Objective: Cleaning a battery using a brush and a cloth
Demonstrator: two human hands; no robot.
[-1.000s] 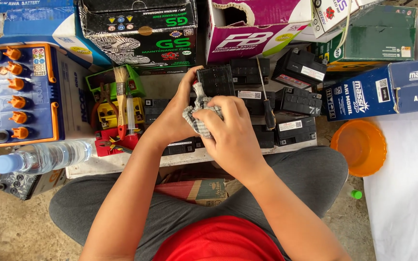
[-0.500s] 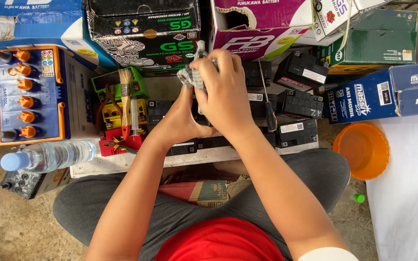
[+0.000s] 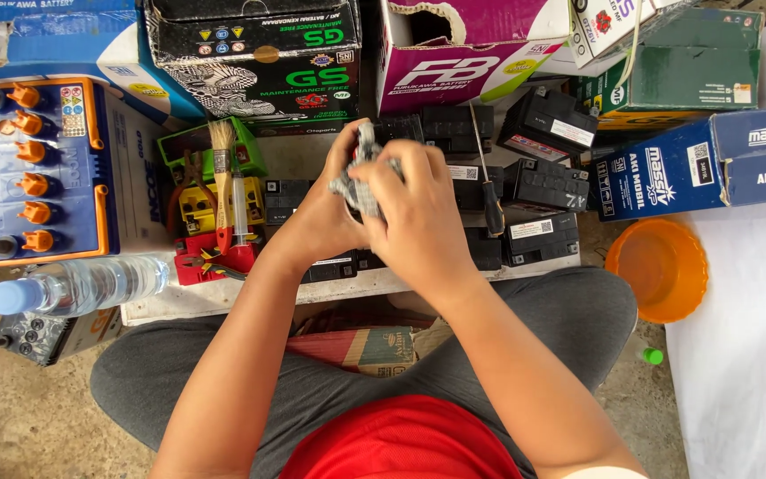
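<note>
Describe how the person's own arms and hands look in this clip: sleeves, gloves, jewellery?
Both arms are bare from the elbow down. The left hand and right hand wear no gloves, and no watch or ring is visible. A pale sleeve edge shows on the right upper arm, above a red shirt and grey trousers.

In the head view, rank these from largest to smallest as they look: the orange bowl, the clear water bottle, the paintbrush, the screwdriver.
1. Clear water bottle
2. Orange bowl, about alike in area, so unsure
3. Paintbrush
4. Screwdriver, similar length, thinner
</note>
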